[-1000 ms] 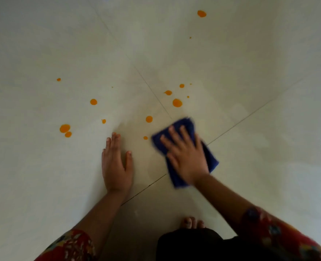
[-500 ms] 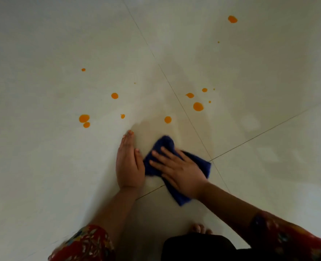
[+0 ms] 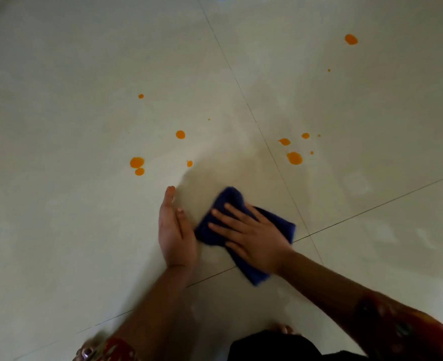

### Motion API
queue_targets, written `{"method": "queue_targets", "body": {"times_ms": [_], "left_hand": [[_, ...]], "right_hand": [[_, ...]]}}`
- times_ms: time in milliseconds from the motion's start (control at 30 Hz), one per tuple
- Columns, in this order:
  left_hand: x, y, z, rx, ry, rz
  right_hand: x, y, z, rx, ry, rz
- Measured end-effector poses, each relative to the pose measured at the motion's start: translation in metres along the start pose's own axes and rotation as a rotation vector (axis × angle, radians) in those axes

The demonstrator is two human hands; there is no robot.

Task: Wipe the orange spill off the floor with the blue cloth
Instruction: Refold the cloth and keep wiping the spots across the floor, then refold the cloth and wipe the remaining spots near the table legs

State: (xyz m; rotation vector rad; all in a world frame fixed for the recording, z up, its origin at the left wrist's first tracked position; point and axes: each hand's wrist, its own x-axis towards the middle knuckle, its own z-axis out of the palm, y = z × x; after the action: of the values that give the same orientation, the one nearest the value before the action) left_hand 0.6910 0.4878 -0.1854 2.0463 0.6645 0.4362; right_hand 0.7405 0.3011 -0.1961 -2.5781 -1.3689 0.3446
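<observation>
We see the right hand (image 3: 251, 238) lying flat, fingers spread, palm down on the blue cloth (image 3: 230, 201), pressing it to the floor (image 3: 59, 230) rather than gripping it; its forearm runs back toward the lower right in a patterned red sleeve (image 3: 410, 332). The left hand (image 3: 174, 230) stands on its outer edge just beside the cloth's left corner, fingers straight and together, released and holding nothing. The cloth's far corner pokes out beyond the right fingertips, its near corner behind the wrist. The orange spill (image 3: 294, 158) shows as scattered drops: a pair ahead and left of the left hand, a cluster ahead and right of the right hand across a tile joint, one far off. Bare floor lies open between hands and drops.
</observation>
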Motion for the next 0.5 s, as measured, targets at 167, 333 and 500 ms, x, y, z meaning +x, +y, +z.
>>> {"method": "queue_targets", "body": {"times_ms": [167, 333, 500], "left_hand": [[-0.003, -0.002, -0.007, 0.0, 0.025, -0.056], [-0.003, 0.021, 0.002, -0.147, 0.026, -0.204], [0.016, 0.032, -0.017, -0.155, -0.007, -0.412]], "right_hand": [[0.001, 0.071, -0.02, 0.018, 0.082, 0.257], [0.066, 0.046, -0.02, 0.016, 0.167, 0.373], [0.038, -0.008, -0.007, 0.216, 0.083, 0.037]]}}
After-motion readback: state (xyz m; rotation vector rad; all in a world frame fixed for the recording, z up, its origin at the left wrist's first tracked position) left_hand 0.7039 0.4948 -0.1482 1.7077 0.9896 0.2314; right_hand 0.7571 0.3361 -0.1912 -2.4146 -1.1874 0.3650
